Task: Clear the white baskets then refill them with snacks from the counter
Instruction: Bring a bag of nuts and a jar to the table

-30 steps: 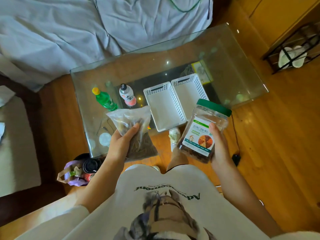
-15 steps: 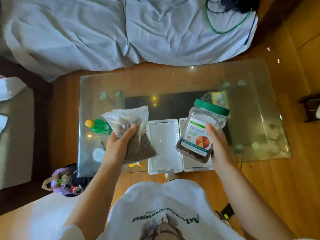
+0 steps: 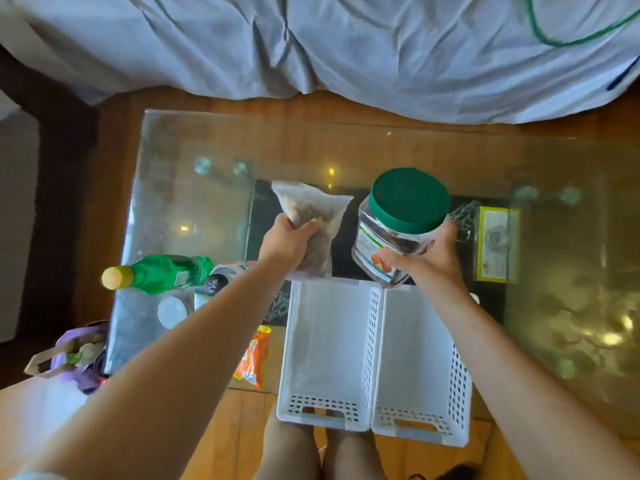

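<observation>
Both hands are full: the left hand (image 3: pixel 289 242) is closed round a clear bag of dark snacks (image 3: pixel 313 233), and the right hand (image 3: pixel 427 263) cups a green-lidded jar (image 3: pixel 401 220) from below, fingers wrapped on its wall. Bag and jar hang just past the far ends of the two white baskets (image 3: pixel 374 355), which sit side by side, touching and empty, at the near edge of the glass table (image 3: pixel 194 202). To do this well, I'd lower the jar upright into the right basket so it cannot roll, and lay the bag flat in the left one, letting go only once each rests on the floor of its basket. Beside the baskets stand a green bottle (image 3: pixel 162 273) and a second bottle; an orange packet (image 3: pixel 252 355) shows under the glass. Beyond lie a rumpled grey sheet (image 3: pixel 311 43) and wooden flooring
</observation>
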`<action>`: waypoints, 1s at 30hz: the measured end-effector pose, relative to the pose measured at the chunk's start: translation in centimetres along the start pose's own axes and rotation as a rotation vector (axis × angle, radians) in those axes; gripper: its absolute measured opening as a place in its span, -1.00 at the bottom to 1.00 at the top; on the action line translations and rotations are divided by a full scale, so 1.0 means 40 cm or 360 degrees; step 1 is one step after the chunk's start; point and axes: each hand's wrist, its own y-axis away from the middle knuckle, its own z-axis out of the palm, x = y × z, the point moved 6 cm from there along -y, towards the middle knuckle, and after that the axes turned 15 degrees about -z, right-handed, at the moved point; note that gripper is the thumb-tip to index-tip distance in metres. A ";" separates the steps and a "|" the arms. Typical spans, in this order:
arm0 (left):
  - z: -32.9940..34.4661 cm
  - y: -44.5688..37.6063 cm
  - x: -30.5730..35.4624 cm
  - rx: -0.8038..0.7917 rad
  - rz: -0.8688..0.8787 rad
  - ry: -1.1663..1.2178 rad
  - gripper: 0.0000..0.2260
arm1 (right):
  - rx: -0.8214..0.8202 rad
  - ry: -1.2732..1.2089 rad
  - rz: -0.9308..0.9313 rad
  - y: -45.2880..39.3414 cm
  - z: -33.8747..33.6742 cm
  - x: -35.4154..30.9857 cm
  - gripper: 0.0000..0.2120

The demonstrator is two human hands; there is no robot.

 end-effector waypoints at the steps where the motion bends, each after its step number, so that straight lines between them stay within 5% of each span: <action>1: 0.018 -0.040 -0.001 0.0011 0.0019 -0.0122 -0.70 | -0.0035 0.0057 -0.0010 -0.022 0.011 0.026 -0.15; 8: 0.094 -0.242 -0.013 0.0018 -0.0073 -0.0205 -0.64 | -0.0425 0.0163 -0.0105 -0.101 0.050 0.170 -0.10; 26: 0.117 -0.293 -0.054 0.0231 -0.0213 -0.0792 -0.46 | -0.0513 0.0247 0.0174 -0.079 -0.005 0.309 -0.09; 30: 0.112 -0.260 -0.057 0.0060 -0.0316 -0.0692 -0.32 | -0.0455 0.0178 0.0303 -0.052 -0.011 0.295 -0.11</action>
